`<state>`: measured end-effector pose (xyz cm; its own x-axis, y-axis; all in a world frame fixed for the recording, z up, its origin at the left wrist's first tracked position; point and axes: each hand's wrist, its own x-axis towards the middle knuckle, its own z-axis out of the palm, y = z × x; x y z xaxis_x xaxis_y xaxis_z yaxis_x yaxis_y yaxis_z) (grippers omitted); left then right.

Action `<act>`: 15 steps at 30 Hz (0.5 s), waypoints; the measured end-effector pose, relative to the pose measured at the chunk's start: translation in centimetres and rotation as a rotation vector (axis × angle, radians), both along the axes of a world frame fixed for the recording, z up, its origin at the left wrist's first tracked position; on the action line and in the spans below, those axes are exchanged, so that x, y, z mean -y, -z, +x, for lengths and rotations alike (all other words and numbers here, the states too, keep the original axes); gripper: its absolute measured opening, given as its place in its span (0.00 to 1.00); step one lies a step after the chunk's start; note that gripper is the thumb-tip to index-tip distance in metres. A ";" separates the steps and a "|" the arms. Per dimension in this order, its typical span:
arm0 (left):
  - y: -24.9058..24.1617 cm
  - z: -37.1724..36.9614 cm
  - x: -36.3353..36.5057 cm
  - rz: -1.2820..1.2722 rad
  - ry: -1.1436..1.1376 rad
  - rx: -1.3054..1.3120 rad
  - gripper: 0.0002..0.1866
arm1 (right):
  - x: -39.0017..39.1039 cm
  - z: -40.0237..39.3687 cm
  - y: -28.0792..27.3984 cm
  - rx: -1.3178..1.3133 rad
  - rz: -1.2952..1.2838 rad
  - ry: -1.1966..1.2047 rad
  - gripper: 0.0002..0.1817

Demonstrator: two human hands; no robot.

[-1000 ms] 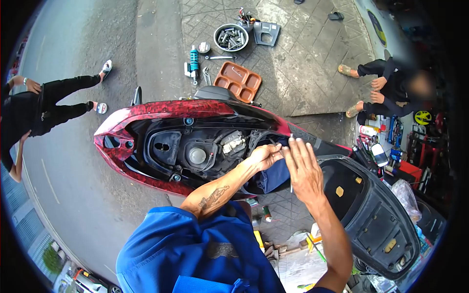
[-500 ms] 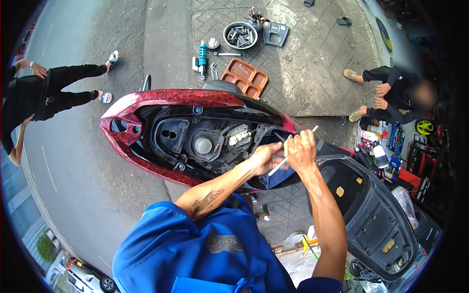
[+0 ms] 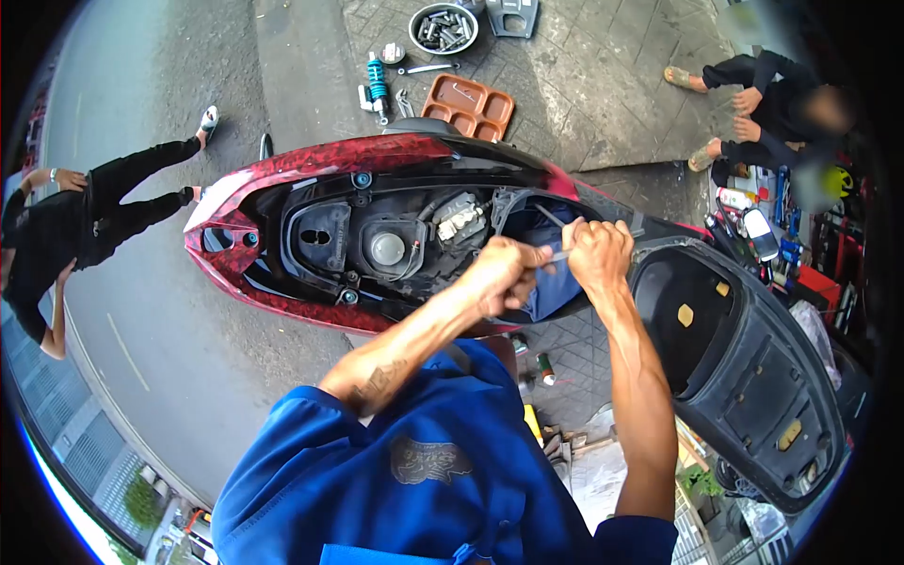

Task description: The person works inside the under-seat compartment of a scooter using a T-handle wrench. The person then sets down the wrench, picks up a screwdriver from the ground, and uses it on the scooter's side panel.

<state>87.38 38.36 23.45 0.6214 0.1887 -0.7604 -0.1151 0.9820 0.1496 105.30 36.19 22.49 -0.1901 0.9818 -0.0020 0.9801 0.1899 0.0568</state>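
Both my hands are over the open rear of a red-and-black scooter (image 3: pixel 414 146). My right hand (image 3: pixel 601 254) is closed in a fist around a thin pale strip (image 3: pixel 559 256). Thumb and fingers of my left hand (image 3: pixel 507 275) pinch the strip's other end, close beside the right fist. Dark blue cloth (image 3: pixel 557 292) lies below them in the storage well. Left of the hands, the scooter's exposed body shows a round cap (image 3: pixel 387 249) and a whitish part (image 3: pixel 461 221). The opened seat (image 3: pixel 753 386), underside up, extends to the right.
A brown compartment tray (image 3: pixel 459 94), a teal shock absorber (image 3: pixel 377 83) and a metal bowl (image 3: pixel 414 40) of dark cylinders are on the pavement. One person (image 3: pixel 56 245) stands at left; another (image 3: pixel 767 104) sits at right near tools. A spray can (image 3: pixel 545 369) lies below the scooter.
My left hand has closed from partly spread fingers to a pinch on the strip. The strip has turned from slanted to nearly level between the hands. The camera view has shifted slightly.
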 end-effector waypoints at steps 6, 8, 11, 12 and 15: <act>-1.3 1.1 -7.8 0.455 0.546 -0.056 0.19 | -0.3 -1.0 -1.4 -0.155 -0.016 0.541 0.15; -0.8 1.5 -7.9 0.460 0.445 -0.002 0.20 | -1.5 0.3 -2.1 -0.173 -0.043 0.478 0.13; 0.9 0.6 -5.9 0.342 0.222 0.083 0.23 | -0.2 1.0 -4.6 -0.250 -0.087 0.356 0.13; 1.1 -0.3 -4.3 0.286 0.168 0.113 0.24 | 0.1 1.0 -5.9 -0.292 -0.121 0.278 0.13; 2.9 -2.3 0.1 0.147 0.098 0.138 0.28 | 6.3 0.2 -9.9 -0.344 -0.159 0.419 0.12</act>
